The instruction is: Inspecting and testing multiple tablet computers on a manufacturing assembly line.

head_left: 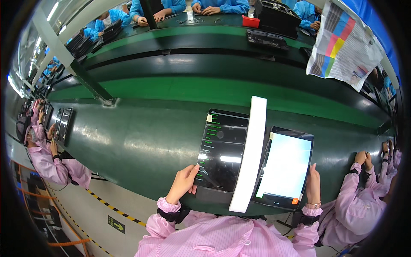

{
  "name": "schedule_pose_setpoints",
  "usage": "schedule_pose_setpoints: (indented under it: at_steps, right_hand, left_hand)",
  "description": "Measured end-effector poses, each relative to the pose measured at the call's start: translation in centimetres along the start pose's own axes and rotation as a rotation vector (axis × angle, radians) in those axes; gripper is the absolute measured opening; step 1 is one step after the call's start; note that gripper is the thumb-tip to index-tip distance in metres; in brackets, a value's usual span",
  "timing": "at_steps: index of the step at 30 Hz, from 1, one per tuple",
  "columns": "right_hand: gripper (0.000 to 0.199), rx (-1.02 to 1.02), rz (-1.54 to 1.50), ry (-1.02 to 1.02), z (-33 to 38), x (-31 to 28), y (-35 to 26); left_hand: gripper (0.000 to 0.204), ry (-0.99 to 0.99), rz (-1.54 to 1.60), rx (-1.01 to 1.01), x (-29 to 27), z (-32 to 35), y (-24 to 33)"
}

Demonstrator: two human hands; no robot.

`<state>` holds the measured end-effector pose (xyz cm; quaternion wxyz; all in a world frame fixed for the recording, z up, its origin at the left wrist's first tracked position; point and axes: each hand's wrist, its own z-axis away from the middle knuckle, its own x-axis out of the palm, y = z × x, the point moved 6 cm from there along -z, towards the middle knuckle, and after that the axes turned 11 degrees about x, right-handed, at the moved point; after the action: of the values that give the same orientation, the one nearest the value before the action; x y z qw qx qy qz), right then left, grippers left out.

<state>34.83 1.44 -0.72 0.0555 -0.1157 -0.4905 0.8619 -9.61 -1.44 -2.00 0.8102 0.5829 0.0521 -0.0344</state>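
The dark tablet [222, 145] is held over the near part of the green worktop [128, 145], just left of a white bar [252, 150], with green and pale lines shown down the left of its black screen. Its left edge, near the lower corner, is pinched in the grip of the left hand [183, 183]. On the bar's other side, the bright tablet [284, 165] is shown with its screen lit white and an orange square [295, 201] at its lower right corner. The right hand [314, 186] is set against its right edge; whether that grip is closed on it or merely rested there cannot be told. Both tablets and the bar are slanted, upper ends toward the right. At the far left, a black device [64, 124] is attended by a co-worker in pink [48, 165]. At the upper right, a printed sheet [342, 47] is hung, and a red tray [250, 21] is set on the farther bench [201, 19].
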Motion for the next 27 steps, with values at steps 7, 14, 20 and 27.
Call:
schedule_pose_setpoints:
  at_steps: [7, 14, 20, 27]
  right_hand:
    - [0.037, -0.028, -0.386, -0.091, 1.8, 1.9, 0.2]
    - [0.033, -0.103, -0.458, -0.089, 2.5, 1.4, -0.3]
    - [0.031, -0.243, -0.555, -0.073, 5.1, -0.4, -2.9]
    - [0.027, -0.360, -0.613, 0.036, 8.2, 1.6, -6.7]
  left_hand:
    - [0.040, 0.042, -0.050, 0.096, 0.2, -0.1, 0.6]
    - [0.043, 0.023, 0.026, -0.021, -0.3, 0.0, -0.3]
    - [0.031, 0.330, -0.468, 0.546, -1.2, 1.0, 5.5]
    - [0.066, -0.602, 0.450, 0.279, 11.5, 4.4, 10.1]
